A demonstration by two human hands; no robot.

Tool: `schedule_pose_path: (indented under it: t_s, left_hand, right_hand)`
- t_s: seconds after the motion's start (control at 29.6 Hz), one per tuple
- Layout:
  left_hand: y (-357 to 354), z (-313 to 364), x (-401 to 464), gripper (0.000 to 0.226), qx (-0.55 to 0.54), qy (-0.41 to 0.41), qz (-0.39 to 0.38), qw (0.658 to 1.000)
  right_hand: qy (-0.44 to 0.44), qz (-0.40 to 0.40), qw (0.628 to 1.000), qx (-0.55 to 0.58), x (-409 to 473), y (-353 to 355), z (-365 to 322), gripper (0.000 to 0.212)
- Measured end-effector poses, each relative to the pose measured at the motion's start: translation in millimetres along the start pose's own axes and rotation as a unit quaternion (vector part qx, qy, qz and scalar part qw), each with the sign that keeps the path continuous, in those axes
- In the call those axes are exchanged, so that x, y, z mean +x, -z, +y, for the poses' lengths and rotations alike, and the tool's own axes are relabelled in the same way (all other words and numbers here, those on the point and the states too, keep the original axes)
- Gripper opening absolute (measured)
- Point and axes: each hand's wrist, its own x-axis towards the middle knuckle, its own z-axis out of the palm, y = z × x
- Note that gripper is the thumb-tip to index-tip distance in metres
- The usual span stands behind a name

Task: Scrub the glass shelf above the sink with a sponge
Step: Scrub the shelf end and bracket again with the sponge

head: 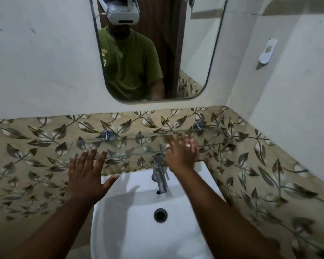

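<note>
The clear glass shelf runs along the leaf-patterned tiles above the white sink, held by two chrome brackets. My left hand is spread flat with its fingers apart, its fingertips at the shelf's front edge on the left side. It holds nothing. My right hand lies over the right half of the shelf, fingers spread and blurred, with a ring on one finger. No sponge shows in either hand or anywhere on the shelf or sink.
A chrome tap stands at the back of the sink, just below my right wrist. The drain sits mid-basin. A mirror hangs above the shelf. A white holder is fixed on the right wall, which meets the shelf's wall in a corner.
</note>
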Motion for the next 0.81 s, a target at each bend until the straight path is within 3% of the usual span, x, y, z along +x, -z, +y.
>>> schedule_pose_path:
  t_s: [0.13, 0.2, 0.27, 0.34, 0.4, 0.44, 0.51, 0.57, 0.64, 0.74, 0.78, 0.81]
  left_hand:
    - [-2.6, -2.5, -0.8, 0.092, 0.008, -0.016, 0.001, 1.0]
    - [-3.1, -4.7, -1.1, 0.092, 0.014, -0.02, 0.001, 1.0]
    - [-4.1, -5.0, -0.4, 0.092, 0.017, -0.022, 0.003, 1.0]
    - [-5.7, -5.1, 0.1, 0.091, 0.014, -0.022, 0.011, 1.0]
    - [-7.6, -5.5, 0.4, 0.091, 0.018, -0.021, 0.019, 0.999]
    - [-9.0, -5.5, 1.1, 0.09, 0.021, -0.02, 0.022, 0.999]
    - [-12.2, -4.4, 3.2, 0.09, 0.02, -0.018, 0.028, 0.999]
    - [-14.3, -2.4, 5.4, 0.09, 0.019, -0.013, 0.033, 0.999]
    - [-15.9, -0.7, 5.6, 0.09, 0.016, -0.008, 0.037, 0.999]
    - [-17.3, -0.4, 3.3, 0.09, 0.013, -0.002, 0.041, 0.999]
    - [-17.4, 1.1, 3.2, 0.09, 0.012, -0.001, 0.04, 0.999]
    - [-17.4, 2.7, 3.0, 0.09, 0.011, 0.0, 0.038, 0.999]
  right_hand:
    - [0.066, -0.098, 0.986, 0.116, -11.0, -3.3, -74.9, 0.049]
    - [0.048, -0.191, 0.954, 0.226, -14.4, 8.2, -97.2, 0.048]
    - [-0.054, -0.259, 0.865, 0.426, -19.7, 28.0, -103.6, 0.041]
    - [-0.177, -0.291, 0.717, 0.608, -24.5, 50.6, -88.9, 0.035]
    - [-0.251, -0.323, 0.566, 0.715, -27.8, 70.0, -56.0, 0.039]
    - [-0.269, -0.319, 0.514, 0.75, -31.0, 78.6, -33.4, 0.042]
    - [-0.284, -0.265, 0.476, 0.789, -31.6, 96.1, 19.9, 0.046]
    - [-0.301, -0.145, 0.495, 0.802, -23.9, 114.5, 71.4, 0.044]
    - [-0.306, -0.003, 0.578, 0.756, -11.9, 124.6, 110.5, 0.04]
    - [-0.258, 0.081, 0.845, 0.462, 1.8, 111.5, 129.7, 0.035]
    - [-0.225, 0.076, 0.912, 0.335, 5.2, 99.1, 130.9, 0.037]
    - [-0.187, 0.067, 0.956, 0.216, 8.1, 85.4, 129.8, 0.04]
